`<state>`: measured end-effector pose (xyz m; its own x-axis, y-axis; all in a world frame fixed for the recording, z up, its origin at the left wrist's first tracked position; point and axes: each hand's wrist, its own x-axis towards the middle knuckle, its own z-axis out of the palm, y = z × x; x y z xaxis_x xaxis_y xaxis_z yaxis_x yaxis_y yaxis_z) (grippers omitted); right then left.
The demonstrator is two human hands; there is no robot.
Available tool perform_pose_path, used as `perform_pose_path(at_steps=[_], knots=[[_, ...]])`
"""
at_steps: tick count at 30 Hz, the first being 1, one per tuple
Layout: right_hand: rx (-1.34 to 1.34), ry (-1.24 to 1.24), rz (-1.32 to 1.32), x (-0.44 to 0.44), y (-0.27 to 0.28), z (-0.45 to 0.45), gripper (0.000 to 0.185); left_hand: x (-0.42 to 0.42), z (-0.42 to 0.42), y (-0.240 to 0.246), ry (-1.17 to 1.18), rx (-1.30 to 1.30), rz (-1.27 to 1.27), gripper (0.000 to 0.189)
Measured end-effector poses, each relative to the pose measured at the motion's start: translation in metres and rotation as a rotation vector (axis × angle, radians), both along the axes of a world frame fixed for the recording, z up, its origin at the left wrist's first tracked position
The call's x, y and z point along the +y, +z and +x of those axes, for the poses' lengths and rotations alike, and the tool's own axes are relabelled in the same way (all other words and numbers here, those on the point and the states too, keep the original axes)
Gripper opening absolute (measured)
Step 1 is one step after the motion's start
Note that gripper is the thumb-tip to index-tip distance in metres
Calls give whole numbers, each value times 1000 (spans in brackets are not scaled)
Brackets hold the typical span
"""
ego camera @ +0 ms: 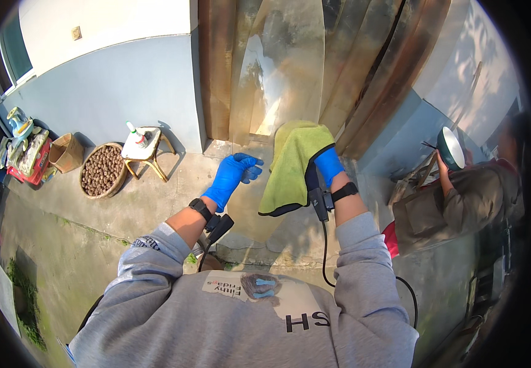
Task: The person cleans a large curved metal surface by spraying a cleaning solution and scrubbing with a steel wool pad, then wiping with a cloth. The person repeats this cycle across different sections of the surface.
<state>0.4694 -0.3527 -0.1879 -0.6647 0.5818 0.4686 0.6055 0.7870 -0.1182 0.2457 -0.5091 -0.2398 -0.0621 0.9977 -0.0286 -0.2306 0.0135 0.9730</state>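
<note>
A green cloth with a dark edge [293, 165] hangs from my right hand [329, 166], which wears a blue glove and is partly covered by the cloth. To the left of the cloth, my left hand [242, 171], also in a blue glove, is held with its fingers loosely bent and nothing in them. Beyond both hands stands a glass pane [283, 69] between brown frame parts. Both wrists carry black straps with small cabled devices.
At left are a small stool [143, 146] with a spray bottle [136, 135], a basket of walnut-like things [119, 183], a cardboard box [66, 152] and piled bags [28, 156]. On the right, a person [458, 198] holds a bowl [451, 148] and chopsticks.
</note>
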Motion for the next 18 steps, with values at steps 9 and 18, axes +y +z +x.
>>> perform_pose_path(at_steps=[9,18], knots=[[304,-315,-61,-15,-40,-14,25,9,6,-4,-7,95,-19,23],[153,-204,13,-31,-58,-7,26,4,2,14,18,77,-20,24]])
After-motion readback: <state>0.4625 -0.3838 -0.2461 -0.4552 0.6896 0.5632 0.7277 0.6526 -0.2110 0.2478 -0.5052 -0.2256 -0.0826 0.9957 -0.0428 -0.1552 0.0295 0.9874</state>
